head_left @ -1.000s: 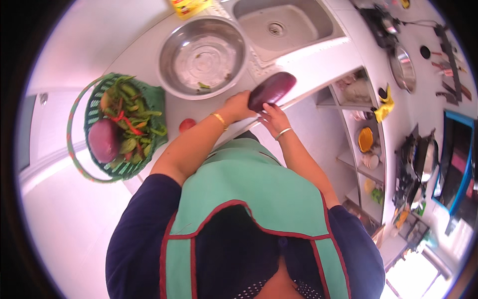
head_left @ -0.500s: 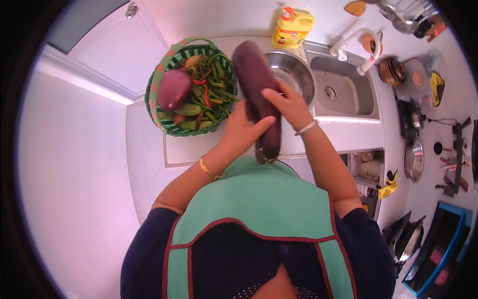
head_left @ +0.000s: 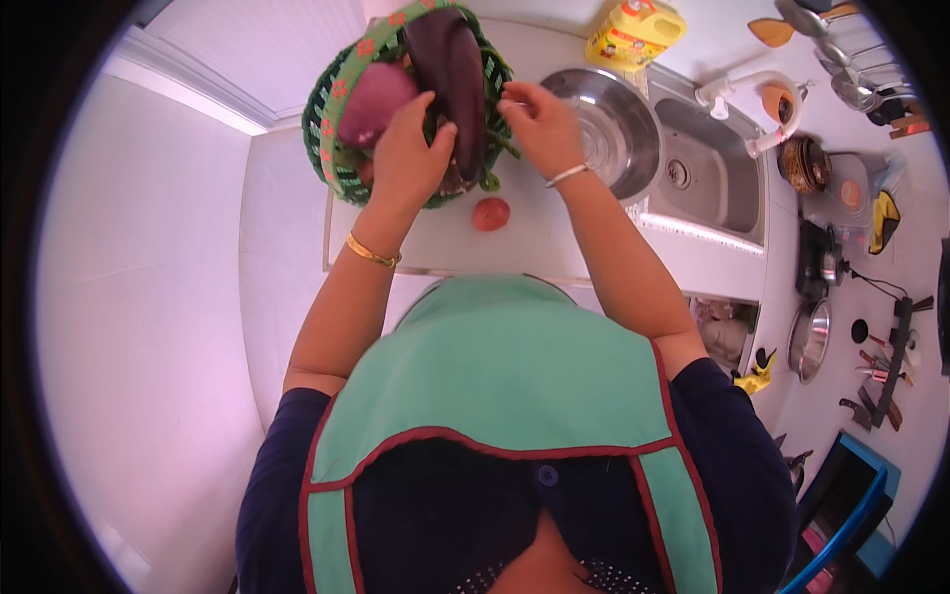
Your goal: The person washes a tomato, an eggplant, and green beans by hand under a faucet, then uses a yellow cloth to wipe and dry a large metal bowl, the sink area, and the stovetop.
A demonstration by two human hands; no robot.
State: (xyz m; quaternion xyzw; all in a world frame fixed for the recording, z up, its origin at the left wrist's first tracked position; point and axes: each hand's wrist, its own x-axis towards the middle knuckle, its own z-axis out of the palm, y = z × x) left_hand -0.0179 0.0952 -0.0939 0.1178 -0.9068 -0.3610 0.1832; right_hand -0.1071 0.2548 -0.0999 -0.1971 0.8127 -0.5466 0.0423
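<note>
A long dark purple eggplant (head_left: 453, 84) lies on top of the vegetables in a green woven basket (head_left: 322, 124) with a flowered handle. Left of it sits a round purple vegetable (head_left: 374, 103), and some green peppers (head_left: 503, 145) poke out at the right rim. My left hand (head_left: 412, 153) is over the basket's near side, thumb and forefinger apart, close against the eggplant's lower end. Just right of the rim is my right hand (head_left: 542, 127), slightly blurred, its fingers parted and holding nothing. A red tomato (head_left: 490, 214) rests on the white counter (head_left: 539, 238) in front.
Right of the basket stands a steel bowl (head_left: 643, 148), then a sink (head_left: 727, 198) with a white faucet (head_left: 737, 89). Behind the bowl is a yellow pump bottle (head_left: 633, 38). Utensils (head_left: 841, 74) and knives (head_left: 881, 401) hang along the right wall.
The eggplant has gone from between both hands into the basket, and both hands have come off it or loosened. A tomato now shows on the counter. The view has shifted.
</note>
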